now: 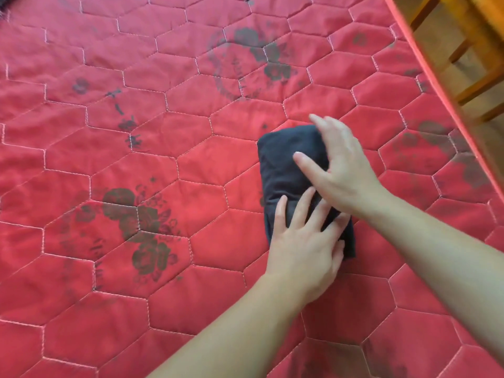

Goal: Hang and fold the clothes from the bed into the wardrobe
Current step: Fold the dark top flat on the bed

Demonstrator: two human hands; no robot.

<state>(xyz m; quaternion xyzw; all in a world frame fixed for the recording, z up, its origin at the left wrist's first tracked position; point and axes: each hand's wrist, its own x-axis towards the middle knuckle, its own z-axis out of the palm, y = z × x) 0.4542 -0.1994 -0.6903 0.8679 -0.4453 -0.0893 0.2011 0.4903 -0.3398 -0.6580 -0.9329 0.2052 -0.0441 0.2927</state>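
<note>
just soft, compact black folded garment (286, 170)

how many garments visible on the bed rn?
1: a folded dark garment right of centre on the red quilt, under both hands, left hand and right hand. A dark scrap at the top-left corner is unidentifiable.

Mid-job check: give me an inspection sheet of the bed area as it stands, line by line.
Surface: red quilted bedcover with hexagon stitching and dark floral prints.
Job's things: one dark folded garment, a compact bundle lying flat on the cover; wardrobe not in view.
Clutter: a dark furry edge at the top left corner, unidentifiable.
Grippers: left hand lies flat on the garment's near end, fingers straight; right hand over its far end, fingers spread, contact unclear.
Cables: nothing seen.
Surroundings: wooden furniture legs and floor beyond the bed's right edge.
</note>
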